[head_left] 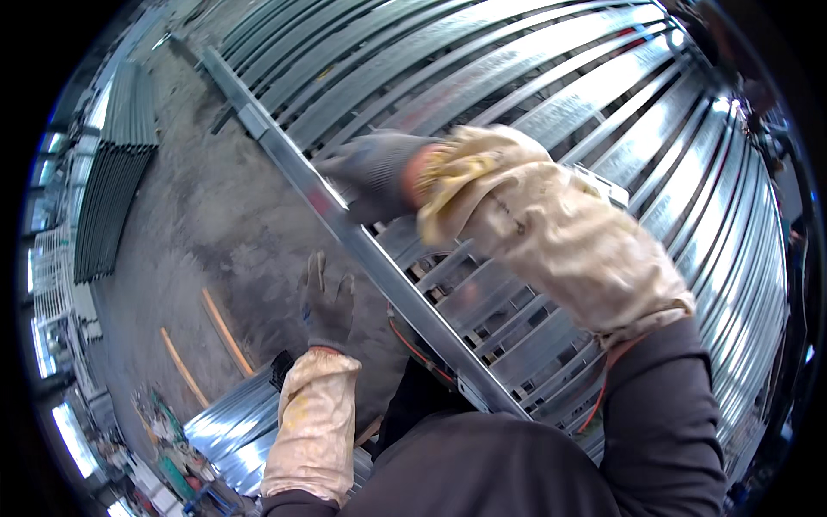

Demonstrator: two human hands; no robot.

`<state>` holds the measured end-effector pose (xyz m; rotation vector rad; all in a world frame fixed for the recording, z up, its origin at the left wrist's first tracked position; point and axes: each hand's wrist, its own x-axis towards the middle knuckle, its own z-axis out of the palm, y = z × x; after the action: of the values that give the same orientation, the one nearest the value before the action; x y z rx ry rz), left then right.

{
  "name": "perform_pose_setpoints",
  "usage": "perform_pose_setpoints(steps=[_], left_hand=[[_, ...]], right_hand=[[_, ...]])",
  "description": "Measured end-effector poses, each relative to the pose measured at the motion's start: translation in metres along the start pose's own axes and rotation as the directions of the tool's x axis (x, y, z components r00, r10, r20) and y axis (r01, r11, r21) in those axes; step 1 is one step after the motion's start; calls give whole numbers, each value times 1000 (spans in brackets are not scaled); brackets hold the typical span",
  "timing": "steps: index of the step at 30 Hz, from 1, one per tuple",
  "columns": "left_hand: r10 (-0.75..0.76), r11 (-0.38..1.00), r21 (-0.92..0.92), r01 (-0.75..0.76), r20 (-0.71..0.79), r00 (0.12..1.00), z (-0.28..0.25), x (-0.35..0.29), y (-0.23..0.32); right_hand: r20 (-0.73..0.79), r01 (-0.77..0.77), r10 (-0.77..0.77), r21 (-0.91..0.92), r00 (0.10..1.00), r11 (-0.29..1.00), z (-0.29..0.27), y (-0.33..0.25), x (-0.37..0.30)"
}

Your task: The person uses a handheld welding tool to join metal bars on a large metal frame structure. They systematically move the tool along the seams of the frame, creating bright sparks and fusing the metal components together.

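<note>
My left hand (328,310), in a grey glove with a pale fabric sleeve guard (312,414), hangs over the floor left of a metal frame. Its fingers are spread and it holds nothing. My right hand (376,174), gloved in grey, reaches across the frame's long edge rail (293,168). Motion blurs its fingers, so whether they grip the rail cannot be made out. A stained tan sleeve guard (551,224) covers that forearm and hides part of the frame. Shiny metal slats (482,69) run side by side away from the rail.
Stacked dark metal profiles (108,207) stand at the left on the concrete floor (198,224). Two wooden strips (226,332) lie nearer, beside a bundle of shiny metal profiles (241,422). An orange cable (594,405) hangs by the frame at my right arm.
</note>
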<state>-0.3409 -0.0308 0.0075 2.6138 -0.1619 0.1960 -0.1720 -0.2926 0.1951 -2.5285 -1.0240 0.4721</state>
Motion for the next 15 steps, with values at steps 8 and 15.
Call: perform_pose_setpoints(steps=[8,15], left_hand=[[197,976,51,-211,197,960,39,-18,46],[188,965,123,-232,291,938,29,-1,99]], right_hand=[[-178,586,-573,25,800,810,-37,-175,-145],[-173,616,-604,25,778,787,-10,-192,-197]])
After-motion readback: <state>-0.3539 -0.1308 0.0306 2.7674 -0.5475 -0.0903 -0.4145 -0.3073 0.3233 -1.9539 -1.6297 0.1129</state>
